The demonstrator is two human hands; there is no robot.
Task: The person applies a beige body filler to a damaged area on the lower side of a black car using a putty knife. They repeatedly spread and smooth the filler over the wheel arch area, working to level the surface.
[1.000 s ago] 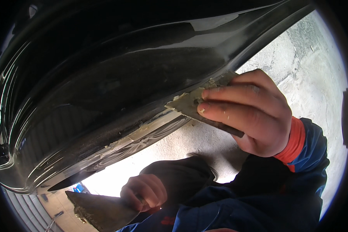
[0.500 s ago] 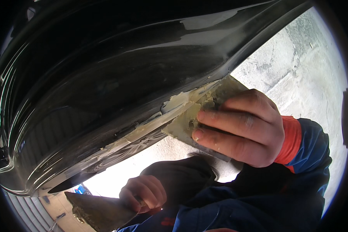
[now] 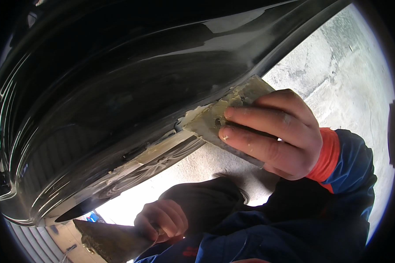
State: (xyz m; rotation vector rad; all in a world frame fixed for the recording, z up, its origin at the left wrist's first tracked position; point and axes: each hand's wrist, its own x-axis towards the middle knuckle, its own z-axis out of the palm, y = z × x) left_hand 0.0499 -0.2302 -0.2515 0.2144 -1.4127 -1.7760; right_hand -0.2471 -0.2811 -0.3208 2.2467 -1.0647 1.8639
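Note:
My right hand [image 3: 278,133] grips a flat, putty-smeared spreader [image 3: 243,98], fingers laid across its face. The spreader's far edge rests against the lower edge of a black car body panel [image 3: 131,92]. Pale body filler [image 3: 193,115] is smeared along that edge, thicker beside the spreader and running as a strip to the lower left. Low in the view, my left hand [image 3: 164,219] is closed round a wide, dark, dirty scraper blade [image 3: 112,239] with dried filler on its end. Part of its near end is hidden behind my fingers.
A car wheel [image 3: 151,166] shows below the panel. Bright, worn concrete floor [image 3: 333,65] lies to the right and beneath. At the lower left are a grey ribbed shutter or wall [image 3: 30,239] and a small blue object [image 3: 92,216]. My dark-clad legs fill the bottom middle.
My right hand and the spreader have shifted slightly up toward the panel, covering more of the filler along its edge. My left hand with the scraper stays nearly still.

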